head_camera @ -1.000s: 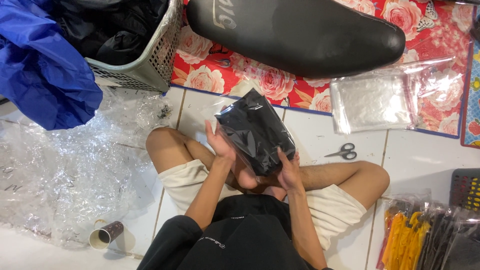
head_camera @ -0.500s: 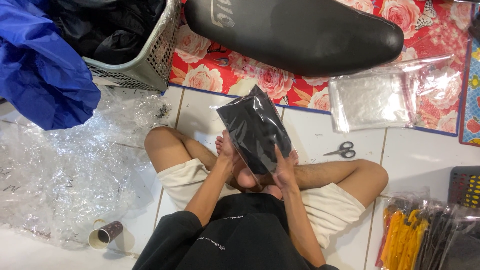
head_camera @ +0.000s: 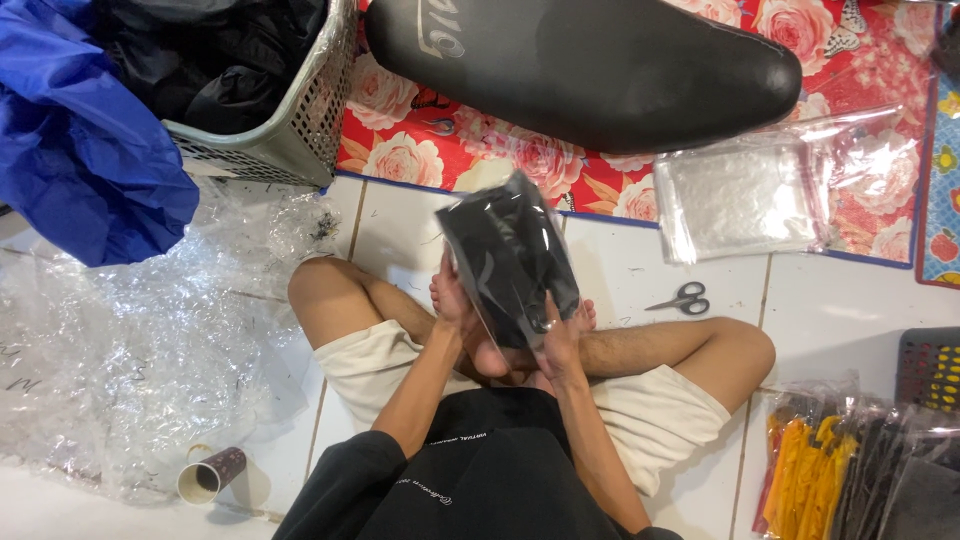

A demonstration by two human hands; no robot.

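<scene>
I sit cross-legged on a white tiled floor and hold a black item sealed in a clear plastic bag (head_camera: 510,255) upright over my feet. My left hand (head_camera: 452,300) grips its lower left edge. At the lower right edge, my right hand (head_camera: 560,340) clasps the bag. Both hands are closed around the package. The lower end of the package is hidden behind my hands and feet.
A long black padded seat (head_camera: 590,65) lies on a red floral mat (head_camera: 420,150). Clear plastic bags (head_camera: 740,200) and scissors (head_camera: 680,299) lie to the right. A grey basket (head_camera: 290,140), blue cloth (head_camera: 80,150), bubble wrap (head_camera: 130,360), a tape roll (head_camera: 210,475) and packaged goods (head_camera: 860,470) surround me.
The bagged black item has shifted slightly and turned more upright in my hands. Both hands slid down to its lower edges.
</scene>
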